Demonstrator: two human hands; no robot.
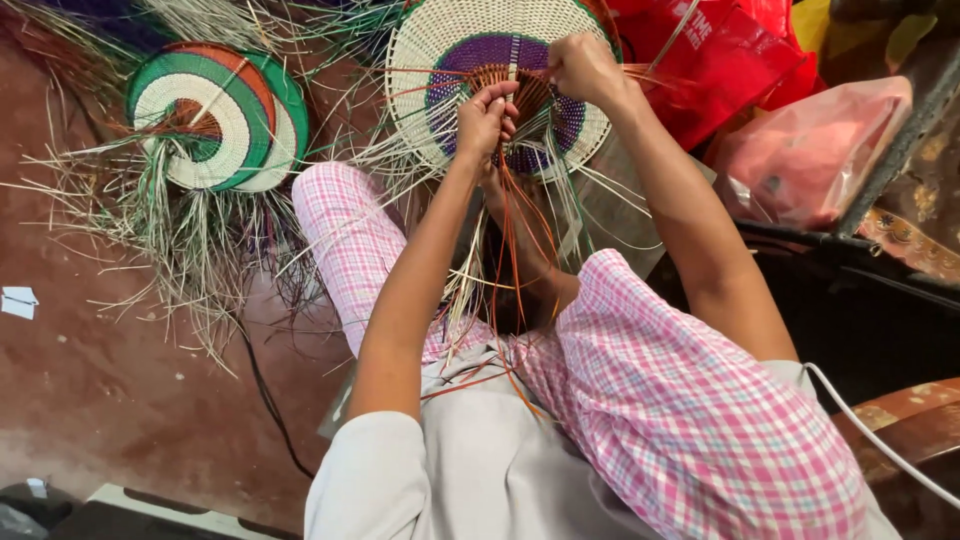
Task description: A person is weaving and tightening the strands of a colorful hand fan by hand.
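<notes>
Both hands are closed on weaving work: the left hand (487, 118) pinches a bundle of orange-brown strands (512, 235) at the middle of a round woven mat (500, 85), and the right hand (583, 68) grips the mat's upper edge just beside it. The mat is cream with a purple ring and stands propped above the person's knees, its loose strands hanging down between legs in pink checked trousers (680, 400). The floor (100, 380) is reddish-brown. To the left lie finished round mats (220, 115) in green, white and orange, fringed with loose straw (190, 240). To the right sit a red bag (715, 60) and a pink plastic bag (810, 150). A black cable (265, 395) crosses the floor.
</notes>
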